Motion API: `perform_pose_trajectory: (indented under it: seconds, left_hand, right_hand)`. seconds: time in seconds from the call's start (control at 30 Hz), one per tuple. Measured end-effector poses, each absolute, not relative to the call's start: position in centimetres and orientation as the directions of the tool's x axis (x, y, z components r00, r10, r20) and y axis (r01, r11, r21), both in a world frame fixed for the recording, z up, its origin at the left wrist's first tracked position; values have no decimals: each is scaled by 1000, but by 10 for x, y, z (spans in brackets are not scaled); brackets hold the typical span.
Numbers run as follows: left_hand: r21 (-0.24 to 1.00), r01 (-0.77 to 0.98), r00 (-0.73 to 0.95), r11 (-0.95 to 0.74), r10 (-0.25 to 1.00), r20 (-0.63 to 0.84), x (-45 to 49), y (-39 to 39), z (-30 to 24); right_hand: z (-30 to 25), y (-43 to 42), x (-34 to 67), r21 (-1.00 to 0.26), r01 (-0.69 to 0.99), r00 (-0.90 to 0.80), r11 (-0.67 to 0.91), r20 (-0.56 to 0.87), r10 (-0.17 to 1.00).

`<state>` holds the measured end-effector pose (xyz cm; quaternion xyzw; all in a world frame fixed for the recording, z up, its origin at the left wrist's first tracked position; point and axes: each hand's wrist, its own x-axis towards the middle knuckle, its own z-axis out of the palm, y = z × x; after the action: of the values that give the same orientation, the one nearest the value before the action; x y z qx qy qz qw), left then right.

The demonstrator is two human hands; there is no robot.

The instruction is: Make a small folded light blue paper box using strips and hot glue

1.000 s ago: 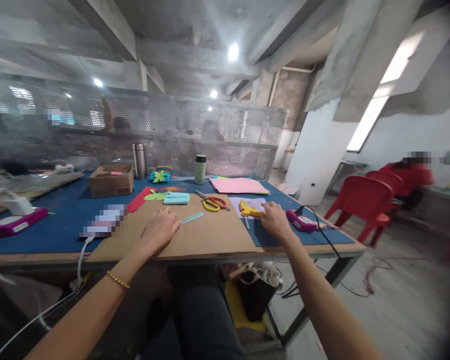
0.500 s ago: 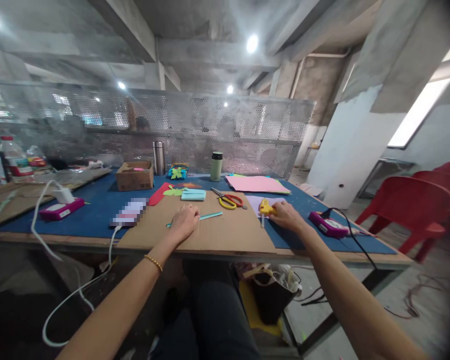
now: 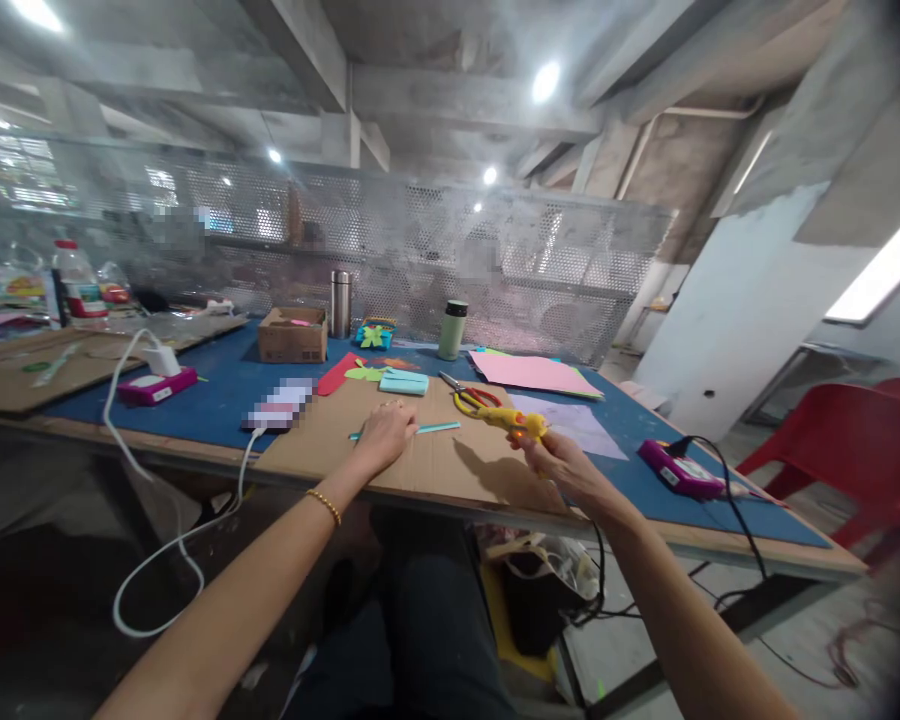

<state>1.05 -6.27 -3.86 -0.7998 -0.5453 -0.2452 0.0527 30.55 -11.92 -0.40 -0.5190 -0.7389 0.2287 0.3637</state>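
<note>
My right hand grips a yellow hot glue gun, lifted above the cardboard, its nozzle pointing left and a small orange light glowing on it. Under the fingers of my left hand, closed over its middle, a thin light-blue paper strip lies on the cardboard sheet; its ends stick out on both sides. Red-and-yellow-handled scissors lie just beyond the glue gun. A folded light-blue paper piece sits ahead of my left hand, near green paper leaves and a red paper piece.
Pink paper sheets and a lilac sheet lie at right. A green bottle, steel flask and cardboard box stand at the back. Purple power boxes with cables and a phone flank the cardboard.
My right hand has raised the glue gun off the lilac sheet and brought it left over the cardboard. My left hand stays on the strip. The view has shifted slightly.
</note>
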Motion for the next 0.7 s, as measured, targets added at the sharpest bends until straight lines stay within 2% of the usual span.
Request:
perform_pose_trajectory:
  seconds: [0.23,0.43,0.7]
  left_hand:
    - [273,880,262,-388,877,402,9,-62,-35]
    - [279,873,262,-400,867,423,9,-61,-37]
    - [285,873,258,-397,869,421,9,-63,-35]
  right_hand:
    - [-7,-115,280,-608,708,-248,359,261,933]
    - [-8,-109,271,-536,734,-317,417,272,908]
    - [-7,-104,267,-529,718,-358,452,277,892]
